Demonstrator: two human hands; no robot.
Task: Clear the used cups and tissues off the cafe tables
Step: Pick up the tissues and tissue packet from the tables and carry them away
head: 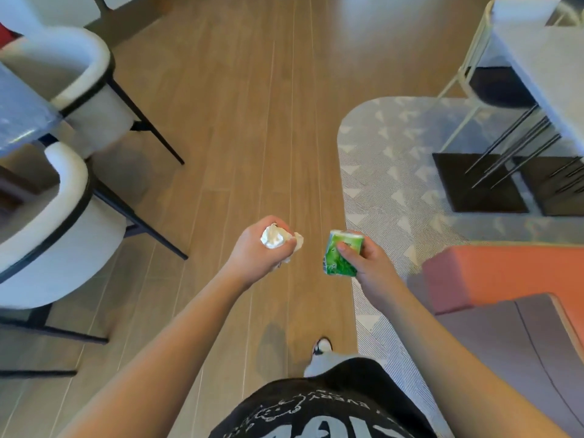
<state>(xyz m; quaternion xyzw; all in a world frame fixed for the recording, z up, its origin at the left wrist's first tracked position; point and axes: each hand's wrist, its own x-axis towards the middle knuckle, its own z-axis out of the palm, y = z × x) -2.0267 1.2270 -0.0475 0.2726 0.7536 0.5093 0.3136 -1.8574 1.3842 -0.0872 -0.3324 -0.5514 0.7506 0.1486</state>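
Item 1, left hand (pixel 259 248): our grip is clenched around crumpled white tissues (pixel 274 238), which bulge out past the fingers at the top and side of the fist.

Item 2, right hand (pixel 363 260): our grip is closed on a green cup (pixel 339 253), thumb across its printed side and fingers behind. The cup is tilted, its rim turned away from us, so we cannot tell whether it holds anything.

Both hands are held out in front of us at about the same height, near each other but apart, above the wooden floor (pixel 246 121). Neither item is on a surface.

Item 3, below: our black printed shirt (pixel 316 409) and 1 shoe (pixel 322 345) on the floor.

Item 4, left side: 2 white chairs (pixel 63 216) with black frames, drawn up to a grey surface (pixel 19 115) seen only at its edge.

Item 5, right side: a grey patterned rug (pixel 395 172), a pale surface (pixel 543 74) on thin dark legs standing on it, and an orange and grey sofa (pixel 505 298) nearest us.
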